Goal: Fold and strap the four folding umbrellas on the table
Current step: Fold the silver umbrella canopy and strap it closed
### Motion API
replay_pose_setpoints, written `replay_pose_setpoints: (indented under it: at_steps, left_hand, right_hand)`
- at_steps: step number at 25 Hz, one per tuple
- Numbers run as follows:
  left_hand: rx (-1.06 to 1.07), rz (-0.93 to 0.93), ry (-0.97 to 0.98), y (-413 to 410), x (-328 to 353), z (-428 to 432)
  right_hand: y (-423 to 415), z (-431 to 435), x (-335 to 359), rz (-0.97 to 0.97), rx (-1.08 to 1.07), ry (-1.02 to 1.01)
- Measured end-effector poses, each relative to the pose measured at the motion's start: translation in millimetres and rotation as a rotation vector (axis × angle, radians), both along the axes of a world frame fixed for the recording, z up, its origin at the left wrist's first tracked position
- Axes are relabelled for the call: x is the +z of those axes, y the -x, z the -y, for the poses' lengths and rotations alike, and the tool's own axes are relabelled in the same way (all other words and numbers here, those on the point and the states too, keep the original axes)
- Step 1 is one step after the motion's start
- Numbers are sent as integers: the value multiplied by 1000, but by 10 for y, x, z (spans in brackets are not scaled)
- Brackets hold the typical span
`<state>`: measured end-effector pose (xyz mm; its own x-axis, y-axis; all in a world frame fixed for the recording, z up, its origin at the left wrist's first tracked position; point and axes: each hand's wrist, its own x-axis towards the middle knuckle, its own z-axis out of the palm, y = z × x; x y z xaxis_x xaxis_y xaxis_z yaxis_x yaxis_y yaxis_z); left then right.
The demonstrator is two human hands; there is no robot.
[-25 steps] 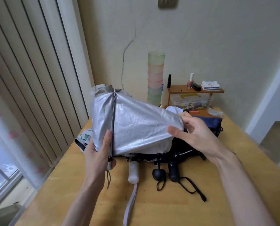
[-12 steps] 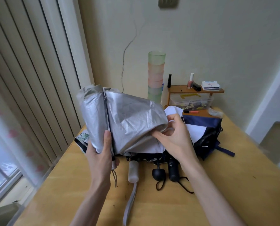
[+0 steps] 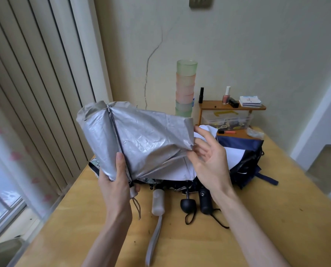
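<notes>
Above the desk (image 3: 276, 218), the left hand (image 3: 116, 185) grips a silver folding umbrella (image 3: 141, 139) near its handle while the right hand (image 3: 209, 162), fingers loosely spread, touches the canopy's edge; unpinched, the loose pleats could spring apart and spoil the fold.

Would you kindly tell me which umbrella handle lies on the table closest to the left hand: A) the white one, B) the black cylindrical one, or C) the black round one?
A: the white handle lies just right of the left hand, which grips the silver umbrella.
</notes>
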<state>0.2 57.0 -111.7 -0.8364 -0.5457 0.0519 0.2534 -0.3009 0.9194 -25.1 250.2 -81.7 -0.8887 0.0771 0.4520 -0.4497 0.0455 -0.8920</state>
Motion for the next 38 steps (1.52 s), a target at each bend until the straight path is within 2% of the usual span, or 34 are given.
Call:
replay_pose_setpoints:
  at_steps: [4, 7, 9, 15, 23, 25, 27, 29, 31, 34, 38]
  left_hand:
    - [-31, 0, -11, -6, 9, -14]
    - [-45, -15, -2, -19, 11, -44]
    - [-26, -19, -4, -20, 17, -64]
    - [34, -44, -65, -1, 4, 27]
    - [-71, -52, -57, 30, -3, 80]
    - [-80, -57, -33, 28, -7, 70]
    - [-76, -48, 2, 21, -14, 44]
    - [-66, -40, 30, 11, -9, 19]
    - [-47, -38, 54, 5, 5, 2]
    - [-14, -46, 85, -1, 22, -12]
    - [-7, -31, 105, -1, -1, -36]
  right_hand:
    - [21, 89, -49, 34, -94, 40]
    - [53, 59, -123, 64, -313, -34]
    - [60, 44, -155, 34, -329, -72]
    - [33, 39, -124, -47, -133, -162]
    - [43, -113, -4, 178, 373, 281]
    - [37, -103, 57, 256, 330, 283]
    - [16, -68, 87, 347, 194, 204]
    - [14, -73, 74, 327, 85, 63]
    - [13, -85, 53, 235, 6, 40]
    - [45, -125, 17, 180, -52, 121]
    - [42, -67, 63, 316, 46, 341]
